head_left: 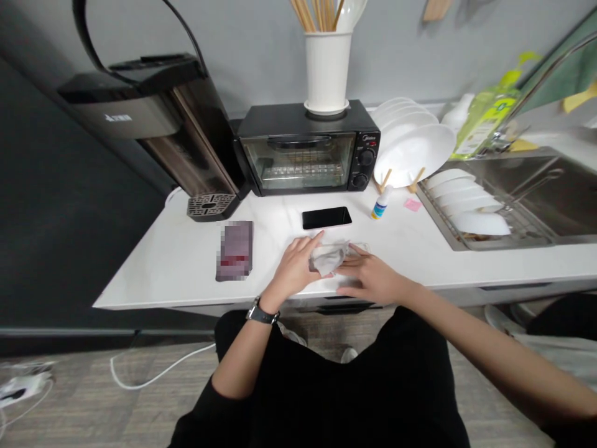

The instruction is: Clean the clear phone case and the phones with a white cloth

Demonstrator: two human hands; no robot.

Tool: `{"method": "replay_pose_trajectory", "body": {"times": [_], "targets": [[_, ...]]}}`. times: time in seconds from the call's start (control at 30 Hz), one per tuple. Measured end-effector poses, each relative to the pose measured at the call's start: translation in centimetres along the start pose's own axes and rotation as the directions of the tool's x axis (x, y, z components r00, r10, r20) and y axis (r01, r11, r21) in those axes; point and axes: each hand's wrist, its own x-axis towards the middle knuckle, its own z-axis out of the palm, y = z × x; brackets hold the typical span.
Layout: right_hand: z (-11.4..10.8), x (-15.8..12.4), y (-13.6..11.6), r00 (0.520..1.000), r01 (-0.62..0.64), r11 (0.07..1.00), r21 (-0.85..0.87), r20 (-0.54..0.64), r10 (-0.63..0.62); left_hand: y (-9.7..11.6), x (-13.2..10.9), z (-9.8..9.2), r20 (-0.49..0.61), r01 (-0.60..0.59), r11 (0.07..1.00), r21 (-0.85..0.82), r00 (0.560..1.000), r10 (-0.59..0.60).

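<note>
A crumpled white tissue (330,258) is bunched between my two hands, just above the white counter near its front edge. My left hand (296,266) grips its left side, the thumb low and the index finger stretched along the top. From the right, my right hand (373,278) has its fingertips on the tissue, with the lower fingers extended. Behind the right fingers shows the pale edge of a flat, clear item (361,247); the tissue and fingers hide most of it. A black-screened phone (326,218) lies flat just beyond my hands.
A small white bottle (380,204) with a blue label stands right of the phone, beside a pink paper (412,205). At left lies a blurred purple packet (236,249). Behind are a toaster oven (303,155), a water dispenser (163,124) and plates (420,152); the sink (536,230) is right.
</note>
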Motion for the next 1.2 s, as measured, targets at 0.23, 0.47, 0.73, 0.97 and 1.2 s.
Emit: {"method": "replay_pose_trajectory", "body": {"times": [0.23,0.47,0.73,0.97,1.2], "targets": [[-0.2,2.5,2.0,1.000,-0.013,0.999,-0.037,-0.014,0.013,-0.2,-0.2,-0.1,0.002,0.000,1.000,-0.013,1.000,0.000],[-2.1,-4.7,3.0,0.986,-0.157,0.981,-0.109,-0.071,0.150,-0.2,0.3,0.4,0.001,0.019,1.000,-0.006,1.000,-0.019],[1.2,3.8,0.2,1.000,-0.006,1.000,0.000,0.003,0.006,-0.5,-0.2,0.0,0.004,0.007,0.999,-0.036,1.000,-0.007],[-1.3,-2.2,3.3,0.990,-0.136,0.989,-0.055,-0.053,0.133,-0.2,-0.2,0.1,-0.002,0.033,0.999,-0.020,0.999,-0.033],[-0.5,-2.2,0.5,0.992,-0.114,0.993,-0.007,-0.063,0.114,0.0,0.2,0.3,0.016,0.005,1.000,-0.009,1.000,-0.005]]}}
